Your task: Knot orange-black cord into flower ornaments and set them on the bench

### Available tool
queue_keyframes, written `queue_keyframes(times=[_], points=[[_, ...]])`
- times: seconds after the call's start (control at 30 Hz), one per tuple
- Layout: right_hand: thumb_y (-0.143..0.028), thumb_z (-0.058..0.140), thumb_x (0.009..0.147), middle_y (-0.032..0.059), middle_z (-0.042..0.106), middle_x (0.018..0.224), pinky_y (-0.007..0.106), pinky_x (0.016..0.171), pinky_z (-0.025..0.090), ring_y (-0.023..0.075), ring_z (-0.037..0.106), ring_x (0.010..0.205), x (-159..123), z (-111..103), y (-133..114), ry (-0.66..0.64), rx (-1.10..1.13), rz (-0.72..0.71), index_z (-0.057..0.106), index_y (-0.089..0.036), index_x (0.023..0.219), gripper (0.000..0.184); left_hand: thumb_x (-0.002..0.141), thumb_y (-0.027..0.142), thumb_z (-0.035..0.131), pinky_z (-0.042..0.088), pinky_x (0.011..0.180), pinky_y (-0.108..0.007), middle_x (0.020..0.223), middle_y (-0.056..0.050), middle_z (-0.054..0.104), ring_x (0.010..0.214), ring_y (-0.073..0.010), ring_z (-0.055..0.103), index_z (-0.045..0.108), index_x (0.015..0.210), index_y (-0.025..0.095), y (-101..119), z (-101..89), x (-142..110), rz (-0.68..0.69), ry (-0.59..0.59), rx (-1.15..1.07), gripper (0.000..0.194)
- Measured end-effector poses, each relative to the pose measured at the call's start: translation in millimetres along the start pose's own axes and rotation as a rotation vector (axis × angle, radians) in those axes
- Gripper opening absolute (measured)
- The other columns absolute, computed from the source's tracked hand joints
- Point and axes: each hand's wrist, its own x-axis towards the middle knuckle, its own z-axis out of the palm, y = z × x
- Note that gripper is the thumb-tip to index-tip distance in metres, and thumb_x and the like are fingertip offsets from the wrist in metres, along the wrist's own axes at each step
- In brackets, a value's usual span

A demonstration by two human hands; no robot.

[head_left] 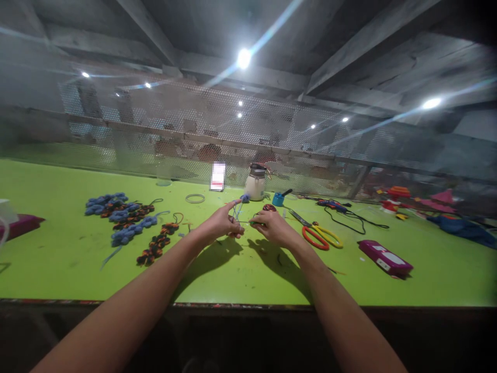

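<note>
Blue yarn is stretched in strands over the raised index finger of my left hand, whose other fingers pinch it lower down. Just beyond the fingertip lies a small blue yarn bundle. My right hand is closed around a thin crochet hook with a green grip, its tip pointing left toward the yarn. The hands are close together above the green table. The small work between the fingers is too blurred to make out.
Blue flower-like yarn pieces and dark orange-flecked ones lie left. Behind stand a phone and a pale jug. Scissors, a blue pot, a cable and a purple box lie right.
</note>
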Motion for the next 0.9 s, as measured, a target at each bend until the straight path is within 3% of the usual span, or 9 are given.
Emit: queue_keyframes(times=[0.23, 0.33, 0.43, 0.57, 0.63, 0.73, 0.9], points=[[-0.023, 0.059, 0.075, 0.0096, 0.065, 0.076, 0.028, 0.063, 0.036, 0.0190, 0.055, 0.071, 1.8, 2.2, 9.8, 0.159, 0.139, 0.182, 0.070, -0.017, 0.075, 0.013, 0.065, 0.009, 0.072, 0.044, 0.048, -0.026, 0.059, -0.003, 0.063, 0.056, -0.0193, 0.063, 0.018, 0.140, 0.025, 0.7, -1.4, -1.1, 0.089, -0.004, -0.083, 0.093], [-0.032, 0.053, 0.079, 0.0088, 0.063, 0.070, 0.027, 0.057, 0.036, 0.0167, 0.053, 0.064, 3.2, 3.0, 8.2, 0.238, 0.235, 0.268, 0.069, -0.015, 0.073, 0.024, 0.067, 0.010, 0.070, 0.044, 0.050, -0.027, 0.064, -0.006, 0.065, 0.061, -0.0204, 0.063, 0.025, 0.138, 0.024, 5.2, -0.5, -2.9, 0.111, -0.047, -0.122, 0.086], [-0.044, 0.040, 0.085, 0.0046, 0.059, 0.061, 0.024, 0.047, 0.033, 0.0116, 0.046, 0.049, 3.0, 4.8, -3.4, 0.234, 0.360, 0.288, 0.067, -0.014, 0.085, 0.041, 0.068, 0.011, 0.068, 0.043, 0.052, -0.027, 0.068, -0.008, 0.066, 0.064, -0.0202, 0.063, 0.035, 0.134, 0.020, 10.5, 1.4, -4.4, 0.146, -0.087, -0.151, 0.074], [-0.048, 0.057, 0.074, 0.0022, 0.059, 0.060, 0.021, 0.041, 0.026, 0.0067, 0.040, 0.043, 2.0, 11.7, -22.1, 0.106, 0.878, 0.270, 0.064, -0.014, 0.094, 0.040, 0.067, 0.011, 0.067, 0.041, 0.052, -0.025, 0.080, -0.009, 0.067, 0.064, -0.0180, 0.063, 0.038, 0.132, 0.020, 13.8, 5.8, -4.4, 0.185, -0.124, -0.182, 0.072], [-0.042, 0.069, 0.065, 0.0012, 0.058, 0.057, 0.020, 0.041, 0.024, 0.0060, 0.040, 0.043, 2.7, 15.8, -25.4, 0.135, 1.116, 0.318, 0.064, -0.012, 0.085, 0.037, 0.066, 0.010, 0.067, 0.040, 0.051, -0.025, 0.078, -0.009, 0.068, 0.063, -0.0178, 0.062, 0.037, 0.132, 0.020, 14.7, 8.2, -4.9, 0.197, -0.144, -0.176, 0.073], [-0.035, 0.074, 0.059, -0.0022, 0.051, 0.048, 0.020, 0.040, 0.021, 0.0045, 0.033, 0.040, 4.2, 16.4, -20.0, 0.223, 1.239, 0.365, 0.060, -0.012, 0.069, 0.029, 0.067, 0.013, 0.068, 0.042, 0.054, -0.027, 0.076, -0.008, 0.068, 0.067, -0.0187, 0.062, 0.038, 0.132, 0.022, 18.1, 8.2, -7.6, 0.205, -0.161, -0.166, 0.072], [-0.035, 0.071, 0.064, -0.0040, 0.050, 0.055, 0.019, 0.039, 0.017, 0.0017, 0.023, 0.039, 1.7, -4.0, -2.1, 0.304, 1.336, 0.299, 0.051, -0.016, 0.066, 0.028, 0.072, 0.028, 0.065, 0.042, 0.082, -0.037, 0.107, -0.016, 0.063, 0.099, -0.0243, 0.056, 0.068, 0.094, 0.013, 24.6, -10.8, -7.5, 0.128, -0.087, -0.097, 0.026]])
